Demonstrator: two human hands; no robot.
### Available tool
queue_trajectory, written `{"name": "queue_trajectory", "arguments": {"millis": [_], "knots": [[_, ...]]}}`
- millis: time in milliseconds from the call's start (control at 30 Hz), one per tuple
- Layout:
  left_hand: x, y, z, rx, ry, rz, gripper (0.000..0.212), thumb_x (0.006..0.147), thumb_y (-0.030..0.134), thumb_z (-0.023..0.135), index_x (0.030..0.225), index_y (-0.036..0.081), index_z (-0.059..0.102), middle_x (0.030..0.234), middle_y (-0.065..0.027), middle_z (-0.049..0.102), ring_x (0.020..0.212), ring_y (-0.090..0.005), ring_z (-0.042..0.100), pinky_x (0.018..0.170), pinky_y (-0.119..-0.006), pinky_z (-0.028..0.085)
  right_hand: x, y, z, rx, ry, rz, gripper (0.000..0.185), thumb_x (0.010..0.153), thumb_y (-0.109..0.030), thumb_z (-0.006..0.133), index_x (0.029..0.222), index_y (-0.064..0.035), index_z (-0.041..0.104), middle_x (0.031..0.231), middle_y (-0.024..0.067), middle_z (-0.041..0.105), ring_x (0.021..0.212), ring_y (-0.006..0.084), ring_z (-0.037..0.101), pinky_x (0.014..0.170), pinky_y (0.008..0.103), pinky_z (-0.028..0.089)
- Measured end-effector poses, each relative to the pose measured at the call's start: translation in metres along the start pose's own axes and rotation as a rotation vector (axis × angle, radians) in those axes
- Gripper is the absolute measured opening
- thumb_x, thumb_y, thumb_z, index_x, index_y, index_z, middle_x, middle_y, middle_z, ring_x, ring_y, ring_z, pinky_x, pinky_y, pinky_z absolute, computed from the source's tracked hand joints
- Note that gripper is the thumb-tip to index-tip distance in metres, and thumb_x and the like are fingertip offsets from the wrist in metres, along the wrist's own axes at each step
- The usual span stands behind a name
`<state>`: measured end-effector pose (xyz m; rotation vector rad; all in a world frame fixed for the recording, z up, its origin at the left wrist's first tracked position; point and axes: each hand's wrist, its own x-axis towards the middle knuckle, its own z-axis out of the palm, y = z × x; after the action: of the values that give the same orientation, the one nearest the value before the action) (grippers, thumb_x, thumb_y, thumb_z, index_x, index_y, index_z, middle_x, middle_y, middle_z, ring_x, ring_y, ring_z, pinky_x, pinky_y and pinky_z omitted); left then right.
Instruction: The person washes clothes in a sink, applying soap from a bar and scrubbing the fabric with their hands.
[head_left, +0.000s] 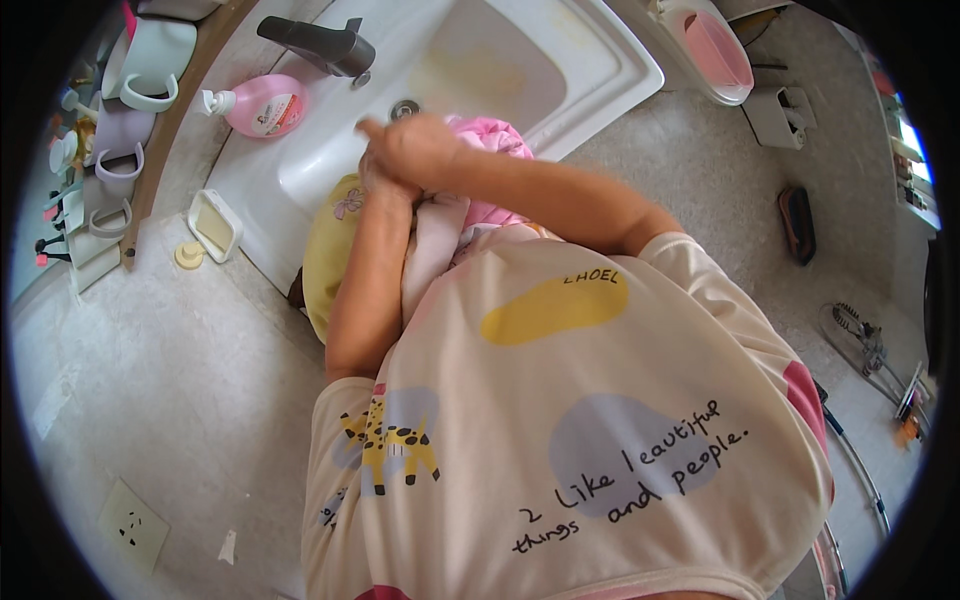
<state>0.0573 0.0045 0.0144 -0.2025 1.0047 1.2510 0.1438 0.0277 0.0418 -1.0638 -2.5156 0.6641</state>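
Over the near part of a white washbasin, my two hands meet in a blurred clasp. My right hand lies across my left hand and covers much of it; finger positions and anything between them are hidden. Pink fabric bunches beneath my right forearm. Yellow fabric with a flower motif shows beside my left forearm. A metal drain is just beyond the hands. To their upper left are a dark grey faucet and a pink pump bottle on the basin's rim.
An open soap dish stands left of the basin. Cups with pale handles line a rack at the upper left. A pink-lined container, a white holder and a dark brush are on the right. A wall socket is at the lower left.
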Motion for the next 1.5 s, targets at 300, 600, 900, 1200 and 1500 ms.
{"name": "queue_trajectory", "arguments": {"millis": [300,600,900,1200,1500], "knots": [[0.016,-0.004,-0.012,-0.062,-0.118,-0.123,0.045,0.095,0.036,0.03,0.123,0.002,0.04,0.119,-0.0156,0.05,0.11,-0.0303,0.048,0.095,-0.042,0.038,0.012,0.045,0.015,0.261,0.02,0.309,0.039,0.074,-0.013,0.057,0.112,-0.0082,0.052,0.082,0.016,0.063,0.077,0.0311,0.062,0.065,0.0388,0.048],[0.014,0.008,-0.019,-0.027,-0.076,-0.008,0.027,0.094,0.029,0.039,0.082,0.008,0.051,0.093,-0.0125,0.057,0.097,-0.0315,0.054,0.092,-0.046,0.041,0.006,0.085,0.025,1.585,-0.002,0.816,0.025,0.084,-0.018,0.062,0.102,-0.0015,0.061,0.088,0.005,0.061,0.072,0.0126,0.055,0.061,0.0265,0.048],[0.019,0.007,-0.021,0.005,-0.035,0.058,0.029,0.094,0.021,0.044,0.066,0.013,0.043,0.061,0.0017,0.044,0.061,-0.0145,0.045,0.071,-0.034,0.045,-0.007,0.09,0.017,1.752,0.027,0.813,0.024,0.086,-0.017,0.058,0.105,-0.0023,0.059,0.087,0.0071,0.056,0.074,0.0159,0.056,0.066,0.0297,0.051],[0.008,0.011,-0.018,0.008,-0.062,0.143,0.025,0.091,0.021,0.048,0.068,0.011,0.046,0.065,-0.0009,0.048,0.065,-0.0154,0.049,0.069,-0.031,0.044,-0.016,0.084,-0.021,1.43,-0.077,0.821,0.03,0.081,-0.023,0.064,0.107,-0.0073,0.06,0.084,0.0021,0.054,0.072,0.0138,0.053,0.065,0.0291,0.047],[-0.041,0.036,-0.025,1.237,-0.348,0.321,0.025,0.09,0.024,0.051,0.094,0.0,0.055,0.092,-0.007,0.059,0.085,-0.0139,0.056,0.078,-0.026,0.043,-0.099,0.075,-0.047,0.443,-0.154,-0.052,0.011,0.07,-0.003,0.063,0.08,-0.0046,0.062,0.074,0.0095,0.055,0.072,0.0265,0.053,0.068,0.0346,0.044]]}}
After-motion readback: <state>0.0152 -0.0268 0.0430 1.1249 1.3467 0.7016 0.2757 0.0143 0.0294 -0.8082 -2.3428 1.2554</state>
